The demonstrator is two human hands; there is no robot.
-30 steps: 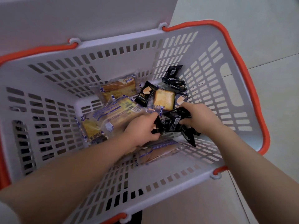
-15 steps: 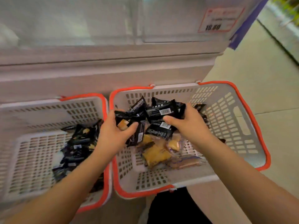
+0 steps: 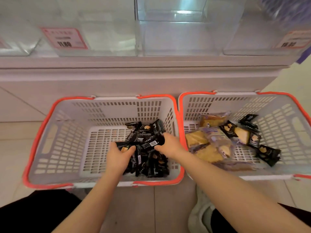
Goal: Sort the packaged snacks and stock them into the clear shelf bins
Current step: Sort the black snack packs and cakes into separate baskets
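- The shelf unit [image 3: 134, 78] spans the whole top of the view, white, with clear shelf bins [image 3: 178, 36] along it; I see nothing inside the bins.
- Two price tags hang on the bin fronts, one at the left [image 3: 64, 38] and one at the far right [image 3: 292, 40]; the print is too blurred to read.
- The left basket [image 3: 50, 125], grey with an orange rim, sits on the tiled floor [image 3: 15, 148] below the shelf, touching or just beside the right basket [image 3: 286, 118], which is of the same make.
- The pile of black packets [image 3: 148, 163] lies in the right half of the left basket.
- The yellow cake packets [image 3: 207, 143] lie in the left half of the right basket, with several loose black packets [image 3: 267, 153] beside and partly over them.
- My left hand [image 3: 117, 158] is inside the left basket, fingers curled round black packets at the near side of the held bunch [image 3: 144, 142].
- My right hand [image 3: 170, 145] grips the same bunch from the right, thumb and fingers closed on it, just above the pile.
- A pale shoe [image 3: 200, 214] rests on the floor between my forearms.
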